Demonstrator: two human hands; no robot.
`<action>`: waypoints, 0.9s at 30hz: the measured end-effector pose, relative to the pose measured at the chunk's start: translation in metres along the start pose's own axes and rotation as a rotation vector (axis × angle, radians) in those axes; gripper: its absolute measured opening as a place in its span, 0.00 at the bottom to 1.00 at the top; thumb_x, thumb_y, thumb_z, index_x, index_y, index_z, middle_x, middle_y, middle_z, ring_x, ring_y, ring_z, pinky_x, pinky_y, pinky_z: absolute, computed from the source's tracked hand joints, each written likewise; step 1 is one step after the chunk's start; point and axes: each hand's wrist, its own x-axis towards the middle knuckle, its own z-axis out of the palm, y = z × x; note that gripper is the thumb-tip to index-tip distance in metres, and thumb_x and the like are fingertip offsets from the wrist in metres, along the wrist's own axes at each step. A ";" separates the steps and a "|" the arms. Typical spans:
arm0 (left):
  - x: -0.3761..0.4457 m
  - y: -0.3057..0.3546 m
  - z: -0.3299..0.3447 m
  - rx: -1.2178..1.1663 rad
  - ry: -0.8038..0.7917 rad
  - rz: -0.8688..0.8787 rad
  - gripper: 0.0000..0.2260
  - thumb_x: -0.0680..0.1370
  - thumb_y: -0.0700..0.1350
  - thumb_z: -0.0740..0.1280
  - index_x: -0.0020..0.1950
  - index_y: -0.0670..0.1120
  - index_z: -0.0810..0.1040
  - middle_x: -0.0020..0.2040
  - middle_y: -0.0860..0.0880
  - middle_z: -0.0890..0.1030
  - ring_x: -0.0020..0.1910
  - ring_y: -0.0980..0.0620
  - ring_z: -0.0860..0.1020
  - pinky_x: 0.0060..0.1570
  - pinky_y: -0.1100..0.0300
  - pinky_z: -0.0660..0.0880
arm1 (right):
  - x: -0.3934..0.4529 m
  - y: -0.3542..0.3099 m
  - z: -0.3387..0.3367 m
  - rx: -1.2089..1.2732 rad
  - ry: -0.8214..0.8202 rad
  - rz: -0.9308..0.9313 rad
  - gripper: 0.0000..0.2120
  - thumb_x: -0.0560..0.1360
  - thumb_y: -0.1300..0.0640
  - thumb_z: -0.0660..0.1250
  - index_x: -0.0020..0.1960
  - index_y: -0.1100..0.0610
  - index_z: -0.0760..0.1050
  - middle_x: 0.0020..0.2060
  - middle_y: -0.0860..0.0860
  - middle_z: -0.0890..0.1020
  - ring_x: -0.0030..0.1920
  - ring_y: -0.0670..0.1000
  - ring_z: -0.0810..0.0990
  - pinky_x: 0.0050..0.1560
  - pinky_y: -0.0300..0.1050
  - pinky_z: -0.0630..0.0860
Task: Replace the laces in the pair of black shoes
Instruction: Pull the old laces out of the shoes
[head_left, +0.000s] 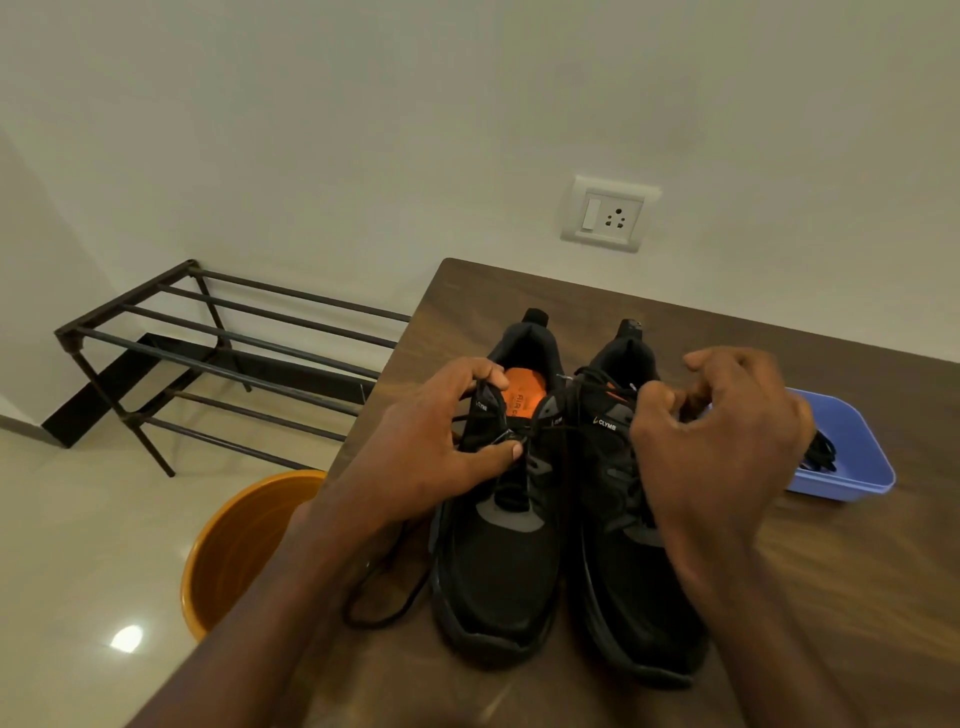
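Status: early-to-mid, judging by how things lie.

Pair of black shoes side by side on the table (857, 597), toes toward the person, heels at 12 o'clock. Left shoe (498, 561) has its tongue pulled open, orange insole showing; most upper eyelets look bare, with some lace left low down (dark on dark, hard to be sure). A loose black lace (379, 597) trails off its 9 o'clock side onto the table edge, so I'd judge the old lace mostly pulled out there.

Right shoe (623, 545) looks fully laced, not yet started.

Left hand (431, 441): fingers curled over the left shoe's collar, thumb pressing near the eyelets, gripping the upper. Right hand (727, 431): over the right shoe's collar, thumb and forefinger pinched together around a thin lace strand running across from the left shoe (contact partly hidden, so that's a judgement).

Blue tray (857, 467) at 3 o'clock of the shoes holds a bundle of black laces (821, 452), likely the replacements, untouched.

Left to do: finish stripping the left shoe, strip the right, thread both new laces. Orange bucket (244, 545) on the floor at 9 o'clock.
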 end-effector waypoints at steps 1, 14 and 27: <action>0.000 0.002 0.000 0.010 -0.005 0.013 0.25 0.75 0.57 0.75 0.68 0.63 0.68 0.69 0.63 0.73 0.60 0.75 0.71 0.54 0.76 0.70 | -0.001 -0.001 0.000 0.046 -0.010 -0.006 0.08 0.70 0.61 0.65 0.34 0.56 0.70 0.31 0.50 0.75 0.31 0.52 0.72 0.46 0.52 0.74; 0.005 0.011 0.027 0.154 0.198 0.101 0.05 0.77 0.50 0.74 0.53 0.54 0.85 0.69 0.55 0.72 0.64 0.52 0.69 0.60 0.54 0.72 | -0.012 -0.009 -0.044 0.207 -0.613 -0.066 0.16 0.78 0.40 0.60 0.39 0.48 0.75 0.33 0.44 0.79 0.34 0.45 0.78 0.36 0.53 0.80; 0.001 0.027 0.028 -0.371 0.411 -0.195 0.04 0.82 0.47 0.70 0.51 0.51 0.84 0.56 0.53 0.78 0.54 0.59 0.80 0.52 0.65 0.80 | -0.031 -0.023 -0.017 -0.051 -1.024 -0.167 0.47 0.69 0.29 0.70 0.81 0.36 0.52 0.82 0.35 0.50 0.78 0.35 0.41 0.77 0.59 0.31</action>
